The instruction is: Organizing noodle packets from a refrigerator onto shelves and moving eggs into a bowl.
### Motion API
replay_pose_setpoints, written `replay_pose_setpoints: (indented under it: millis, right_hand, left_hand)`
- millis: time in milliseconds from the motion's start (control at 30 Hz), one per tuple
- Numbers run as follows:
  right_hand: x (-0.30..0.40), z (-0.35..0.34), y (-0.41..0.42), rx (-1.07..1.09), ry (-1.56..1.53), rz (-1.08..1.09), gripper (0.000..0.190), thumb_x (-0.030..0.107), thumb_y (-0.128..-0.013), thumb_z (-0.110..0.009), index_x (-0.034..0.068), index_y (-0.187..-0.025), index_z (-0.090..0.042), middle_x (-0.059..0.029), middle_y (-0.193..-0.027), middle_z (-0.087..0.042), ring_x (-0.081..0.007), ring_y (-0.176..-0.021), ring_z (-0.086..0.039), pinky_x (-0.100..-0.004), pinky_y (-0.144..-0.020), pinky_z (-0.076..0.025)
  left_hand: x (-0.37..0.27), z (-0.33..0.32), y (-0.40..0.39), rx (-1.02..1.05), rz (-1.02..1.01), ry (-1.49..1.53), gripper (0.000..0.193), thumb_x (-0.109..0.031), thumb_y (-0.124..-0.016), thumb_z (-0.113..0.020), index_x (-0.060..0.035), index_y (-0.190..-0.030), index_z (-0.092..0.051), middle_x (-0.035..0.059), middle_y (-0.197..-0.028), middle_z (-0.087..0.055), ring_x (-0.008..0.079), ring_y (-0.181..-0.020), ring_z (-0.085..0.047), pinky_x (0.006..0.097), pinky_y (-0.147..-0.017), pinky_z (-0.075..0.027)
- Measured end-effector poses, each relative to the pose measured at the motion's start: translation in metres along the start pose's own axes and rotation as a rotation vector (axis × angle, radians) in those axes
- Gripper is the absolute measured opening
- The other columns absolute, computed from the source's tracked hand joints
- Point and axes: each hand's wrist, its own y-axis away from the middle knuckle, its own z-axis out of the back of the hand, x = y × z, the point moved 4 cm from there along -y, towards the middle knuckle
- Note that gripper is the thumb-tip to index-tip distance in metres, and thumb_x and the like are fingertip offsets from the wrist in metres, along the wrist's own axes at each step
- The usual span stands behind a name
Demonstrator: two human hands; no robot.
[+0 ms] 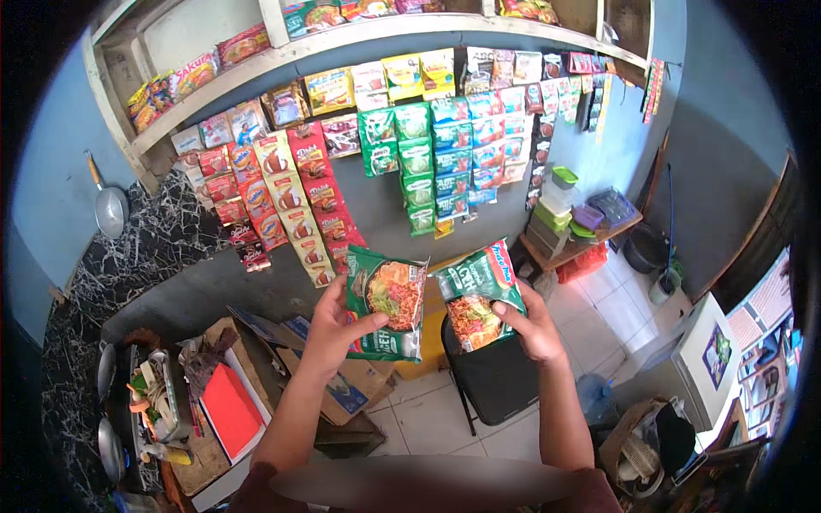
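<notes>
My left hand (337, 327) grips a green instant noodle packet (392, 292) by its edge, thumb across the front. A second green Indomie noodle packet (478, 282) is in my right hand (531, 324), its thumb pressed on the printed bowl of noodles. Both packets are held up side by side, a narrow gap between them, their fronts towards me. Beneath the right packet stands a folding chair with a black seat (497, 391). Beyond the hands, strips of drink sachets (420, 170) hang against the grey wall.
A white wooden shelf (385, 29) with noodle packets runs above the sachets. At left, a cluttered table (179, 462) holds a red book or box lid (232, 405). Plastic containers (555, 211) stand on a small wooden table (584, 247). A white refrigerator (673, 365) is at right.
</notes>
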Motion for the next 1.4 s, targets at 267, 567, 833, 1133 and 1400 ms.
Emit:
replay_pose_setpoints:
  millis: [267, 567, 833, 1133, 1400]
  right_hand:
    - [0.043, -0.022, -0.053, 0.069, 0.118, 0.151, 0.039, 0.018, -0.090, -0.072, 0.001, -0.123, -0.058, -0.0023, -0.112, -0.063, -0.0111, -0.107, -0.054, -0.0282, -0.096, -0.041]
    - [0.072, -0.038, -0.107, 0.157, 0.189, 0.162, 0.043, 0.015, -0.092, -0.070, -0.001, -0.128, -0.056, -0.0040, -0.116, -0.064, -0.0111, -0.109, -0.055, -0.0287, -0.097, -0.042]
    - [0.087, -0.025, -0.167, 0.277, 0.271, 0.225, 0.047, 0.012, -0.089, -0.073, -0.002, -0.131, -0.055, -0.0061, -0.123, -0.061, -0.0136, -0.113, -0.055, -0.0303, -0.100, -0.041]
    - [0.153, 0.004, -0.250, 0.453, 0.398, 0.424, 0.038, 0.012, -0.089, -0.073, -0.001, -0.122, -0.060, -0.0046, -0.110, -0.063, -0.0127, -0.106, -0.057, -0.0289, -0.095, -0.043]
    - [0.249, 0.009, -0.322, 0.540, 0.629, 0.711, 0.037, 0.019, -0.089, -0.075, 0.002, -0.119, -0.060, -0.0019, -0.103, -0.063, -0.0094, -0.099, -0.057, -0.0267, -0.087, -0.047]
  left_hand:
    - [-0.047, 0.018, -0.041, 0.041, -0.158, -0.051, 0.075, 0.005, -0.078, -0.079, 0.0015, -0.142, -0.040, 0.0091, -0.131, -0.057, 0.0170, -0.119, -0.057, 0.0339, -0.102, -0.047]
    - [-0.076, 0.055, -0.094, 0.151, -0.207, -0.127, 0.067, 0.006, -0.078, -0.078, 0.0023, -0.136, -0.046, 0.0090, -0.125, -0.061, 0.0162, -0.114, -0.060, 0.0327, -0.098, -0.050]
    - [-0.104, 0.063, -0.135, 0.161, -0.270, -0.267, 0.063, 0.005, -0.077, -0.079, 0.0026, -0.133, -0.049, 0.0098, -0.124, -0.062, 0.0150, -0.112, -0.061, 0.0315, -0.097, -0.050]
    - [-0.186, 0.027, -0.189, 0.095, -0.544, -0.678, 0.064, -0.001, -0.073, -0.085, -0.0005, -0.128, -0.053, 0.0102, -0.121, -0.065, 0.0146, -0.115, -0.058, 0.0298, -0.102, -0.044]
    - [-0.300, -0.009, -0.239, -0.012, -0.839, -0.994, 0.060, -0.002, -0.073, -0.084, -0.0025, -0.125, -0.055, 0.0053, -0.116, -0.066, 0.0134, -0.111, -0.059, 0.0295, -0.102, -0.043]
